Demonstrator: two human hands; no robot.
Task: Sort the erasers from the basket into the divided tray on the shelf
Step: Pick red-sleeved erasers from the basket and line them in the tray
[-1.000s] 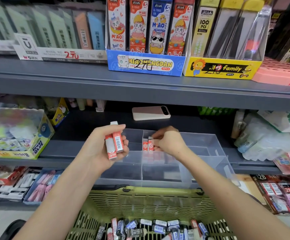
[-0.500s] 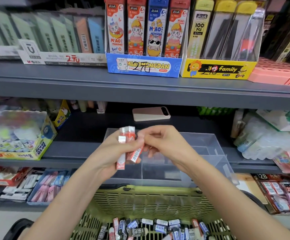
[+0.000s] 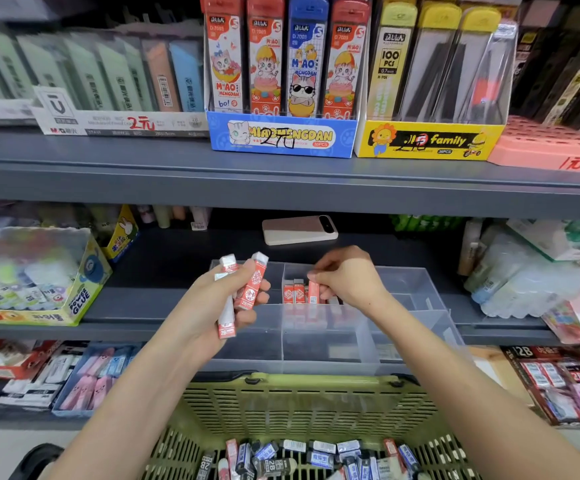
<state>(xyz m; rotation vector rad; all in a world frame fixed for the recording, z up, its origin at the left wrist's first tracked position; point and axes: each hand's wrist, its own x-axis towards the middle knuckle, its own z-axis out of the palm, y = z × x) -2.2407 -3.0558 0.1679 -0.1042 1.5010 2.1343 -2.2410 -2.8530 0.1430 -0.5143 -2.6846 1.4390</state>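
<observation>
A clear divided tray [image 3: 416,289] stands on the middle shelf. My left hand [image 3: 212,306] grips a few red-sleeved erasers [image 3: 252,287] upright, just left of the tray's back compartments. My right hand [image 3: 347,278] pinches one red eraser [image 3: 313,292] and holds it down in a back compartment, beside two red erasers [image 3: 293,294] standing there. Below, a green basket [image 3: 302,403] holds several loose erasers [image 3: 302,455] in red, blue and black sleeves.
A phone [image 3: 299,230] lies on the shelf behind the tray. A glue box [image 3: 39,278] sits at the left, plastic-wrapped packs [image 3: 531,282] at the right. The grey upper shelf edge [image 3: 281,185] overhangs, carrying pencil-lead boxes [image 3: 281,136].
My right hand took one red eraser from the bunch in my left hand and carried it right and down into the tray compartment. My left hand stayed in place with the rest.
</observation>
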